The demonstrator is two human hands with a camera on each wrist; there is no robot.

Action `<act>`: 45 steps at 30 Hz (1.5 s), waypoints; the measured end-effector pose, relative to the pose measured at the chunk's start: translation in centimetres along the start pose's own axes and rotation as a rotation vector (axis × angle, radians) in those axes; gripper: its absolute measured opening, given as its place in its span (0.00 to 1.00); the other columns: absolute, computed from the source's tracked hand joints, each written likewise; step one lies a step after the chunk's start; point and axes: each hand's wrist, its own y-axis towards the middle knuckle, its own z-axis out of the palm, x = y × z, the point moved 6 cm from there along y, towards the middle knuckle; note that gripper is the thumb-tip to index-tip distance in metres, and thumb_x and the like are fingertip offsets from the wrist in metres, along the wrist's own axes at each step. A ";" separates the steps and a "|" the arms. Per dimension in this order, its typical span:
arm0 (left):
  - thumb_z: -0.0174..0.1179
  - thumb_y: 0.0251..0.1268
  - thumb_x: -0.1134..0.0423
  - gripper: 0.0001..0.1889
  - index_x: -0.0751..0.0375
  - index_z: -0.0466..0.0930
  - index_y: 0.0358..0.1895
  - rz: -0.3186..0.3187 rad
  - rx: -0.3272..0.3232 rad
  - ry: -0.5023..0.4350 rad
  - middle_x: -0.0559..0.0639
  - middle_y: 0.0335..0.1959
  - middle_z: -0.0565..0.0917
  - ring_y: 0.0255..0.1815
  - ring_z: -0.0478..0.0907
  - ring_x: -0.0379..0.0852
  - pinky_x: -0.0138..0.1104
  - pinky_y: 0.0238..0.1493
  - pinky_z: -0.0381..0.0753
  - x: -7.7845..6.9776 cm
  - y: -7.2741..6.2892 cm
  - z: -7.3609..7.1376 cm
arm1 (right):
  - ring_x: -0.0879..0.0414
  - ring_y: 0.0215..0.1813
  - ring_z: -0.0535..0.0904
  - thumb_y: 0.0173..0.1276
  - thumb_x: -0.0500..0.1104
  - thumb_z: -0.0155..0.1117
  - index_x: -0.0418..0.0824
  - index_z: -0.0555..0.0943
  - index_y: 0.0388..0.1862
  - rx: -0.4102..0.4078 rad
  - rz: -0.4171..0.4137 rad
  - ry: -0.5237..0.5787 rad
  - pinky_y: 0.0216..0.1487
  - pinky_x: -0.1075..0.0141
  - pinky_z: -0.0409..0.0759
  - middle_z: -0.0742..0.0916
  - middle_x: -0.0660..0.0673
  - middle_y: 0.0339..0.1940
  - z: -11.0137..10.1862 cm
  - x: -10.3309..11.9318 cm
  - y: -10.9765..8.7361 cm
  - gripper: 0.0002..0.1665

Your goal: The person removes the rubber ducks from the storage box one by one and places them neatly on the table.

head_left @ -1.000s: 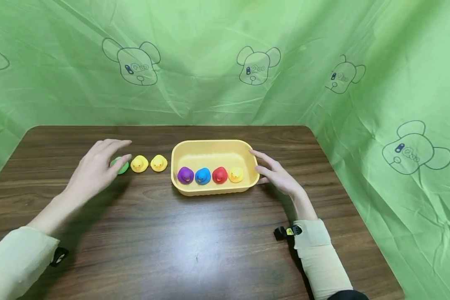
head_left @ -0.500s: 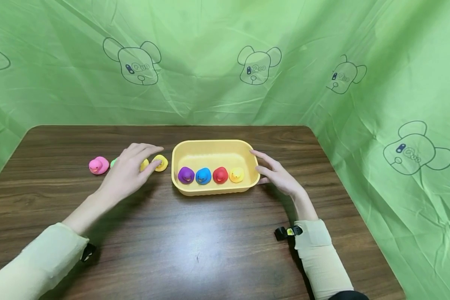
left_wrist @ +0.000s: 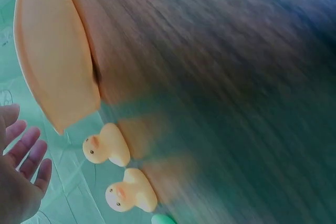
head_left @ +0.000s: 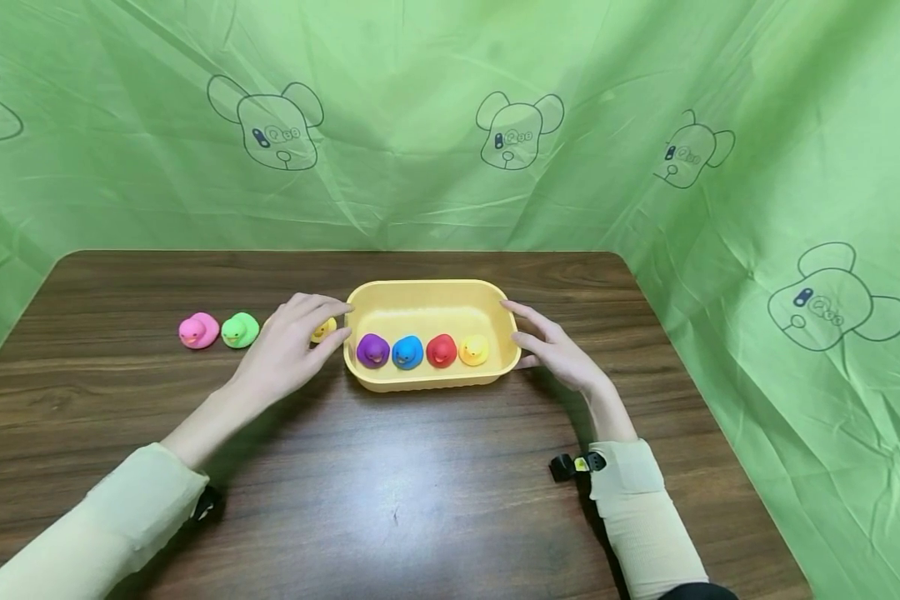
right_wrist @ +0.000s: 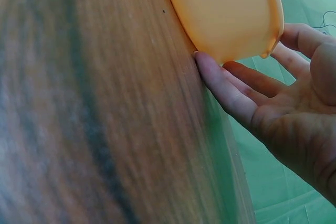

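Note:
A yellow plastic tub (head_left: 429,385) stands mid-table. Along its near side sit a purple rubber duck (head_left: 373,351), a blue duck (head_left: 407,352), a red duck (head_left: 442,351) and a yellow duck (head_left: 474,350). My left hand (head_left: 292,346) hovers by the tub's left end with relaxed fingers and nothing held. It partly covers a yellow duck (head_left: 323,330) in the head view. The left wrist view shows two yellow ducks, one nearer the tub (left_wrist: 107,145) and another (left_wrist: 132,191). The fingers of my right hand (head_left: 558,350) rest against the tub's right end, loosely extended.
Left of my left hand, a pink duck (head_left: 198,331) and a green duck (head_left: 240,330) sit on the wooden table (head_left: 450,500). Green cloth (head_left: 397,125) with printed bear heads hangs behind the table and along its right side.
My left hand has moved right, from above the green duck, past the yellow ducks, to the tub's left end. The pink and green ducks have come into sight. My right hand stays put.

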 end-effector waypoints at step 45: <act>0.75 0.58 0.51 0.14 0.55 0.91 0.41 0.014 0.270 0.218 0.50 0.38 0.87 0.42 0.71 0.51 0.43 0.46 0.70 -1.8 2.3 4.0 | 0.40 0.70 0.76 0.83 0.45 0.53 0.55 0.60 0.83 0.000 0.004 0.000 0.52 0.57 0.89 0.61 0.47 0.85 -0.1 -0.1 0.0 0.34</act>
